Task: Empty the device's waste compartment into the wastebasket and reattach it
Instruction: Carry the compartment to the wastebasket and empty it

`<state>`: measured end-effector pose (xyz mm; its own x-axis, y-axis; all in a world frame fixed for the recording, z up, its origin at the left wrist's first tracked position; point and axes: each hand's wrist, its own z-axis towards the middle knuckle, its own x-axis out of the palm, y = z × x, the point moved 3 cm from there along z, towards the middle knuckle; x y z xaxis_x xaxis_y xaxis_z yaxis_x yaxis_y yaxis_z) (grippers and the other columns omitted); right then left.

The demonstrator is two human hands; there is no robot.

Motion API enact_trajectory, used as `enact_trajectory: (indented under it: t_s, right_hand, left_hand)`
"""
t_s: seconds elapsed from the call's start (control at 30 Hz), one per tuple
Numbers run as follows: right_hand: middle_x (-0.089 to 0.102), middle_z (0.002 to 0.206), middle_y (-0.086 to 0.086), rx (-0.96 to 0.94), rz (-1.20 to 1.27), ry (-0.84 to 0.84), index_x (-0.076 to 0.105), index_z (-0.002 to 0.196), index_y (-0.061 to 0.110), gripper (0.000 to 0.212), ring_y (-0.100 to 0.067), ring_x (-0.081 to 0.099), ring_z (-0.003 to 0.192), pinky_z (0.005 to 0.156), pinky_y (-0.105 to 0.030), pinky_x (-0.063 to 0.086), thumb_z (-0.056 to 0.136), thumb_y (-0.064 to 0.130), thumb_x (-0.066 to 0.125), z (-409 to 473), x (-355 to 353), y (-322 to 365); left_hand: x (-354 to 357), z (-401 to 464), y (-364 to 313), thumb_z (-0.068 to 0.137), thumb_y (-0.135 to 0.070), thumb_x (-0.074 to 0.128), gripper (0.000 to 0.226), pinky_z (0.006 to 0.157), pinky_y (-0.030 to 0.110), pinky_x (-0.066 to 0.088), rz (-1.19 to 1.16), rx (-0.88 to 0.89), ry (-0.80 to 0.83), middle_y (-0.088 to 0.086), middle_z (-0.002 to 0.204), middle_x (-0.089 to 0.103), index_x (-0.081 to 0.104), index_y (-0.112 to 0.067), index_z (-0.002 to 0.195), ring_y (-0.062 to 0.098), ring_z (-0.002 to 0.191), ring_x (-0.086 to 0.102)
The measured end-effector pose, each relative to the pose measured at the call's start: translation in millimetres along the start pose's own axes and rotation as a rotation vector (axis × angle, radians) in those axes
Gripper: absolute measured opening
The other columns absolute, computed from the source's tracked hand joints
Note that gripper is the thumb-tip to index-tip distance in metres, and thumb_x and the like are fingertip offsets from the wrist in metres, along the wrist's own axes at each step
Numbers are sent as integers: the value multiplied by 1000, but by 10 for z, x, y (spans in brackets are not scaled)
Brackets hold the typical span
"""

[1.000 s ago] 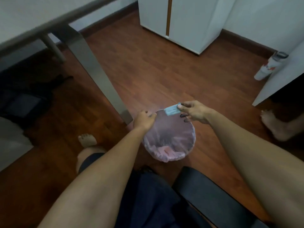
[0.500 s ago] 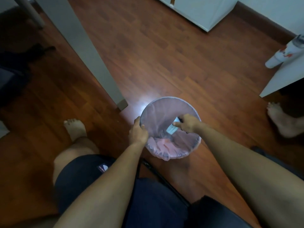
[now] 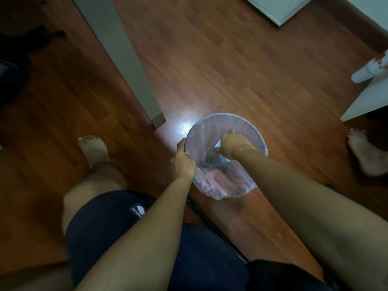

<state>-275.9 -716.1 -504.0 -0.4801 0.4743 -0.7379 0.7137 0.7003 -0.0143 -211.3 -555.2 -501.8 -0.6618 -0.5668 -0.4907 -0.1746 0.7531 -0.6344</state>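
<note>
A round wastebasket (image 3: pixel 222 119) lined with a thin pink bag stands on the wooden floor in front of my knees. My left hand (image 3: pixel 182 162) grips its near-left rim. Over the basket's mouth, my right hand (image 3: pixel 234 143) is shut on a small light-blue waste compartment (image 3: pixel 218 145). Only a sliver of the compartment shows beneath my fingers. Crumpled pinkish waste lies at the bottom of the bag. The device itself is not in view.
A grey table leg (image 3: pixel 126 66) comes down to the floor just left of the basket. My bare left foot (image 3: pixel 94 148) rests further left. Another person's foot (image 3: pixel 365 152) is at the right, beside a white panel (image 3: pixel 369 99) and a spray bottle (image 3: pixel 371 69). A white cabinet (image 3: pixel 279 9) stands at the back.
My right hand has carried the blue compartment from the far rim down into the basket's mouth. My head has tilted down, so the basket sits nearer the middle. My left hand stays on the rim.
</note>
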Motion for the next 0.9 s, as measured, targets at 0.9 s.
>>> enact_trajectory:
  t_s: [0.9]
  right_hand:
    - [50, 138, -24, -49, 13, -34, 58, 127, 0, 55, -35, 50, 122, 93, -38, 42, 101, 45, 41, -419, -636, 76]
  left_hand:
    - [-294, -82, -363, 100, -29, 42, 53, 106, 38, 38, 128, -11, 69, 17, 149, 45, 34, -15, 150, 37, 136, 42]
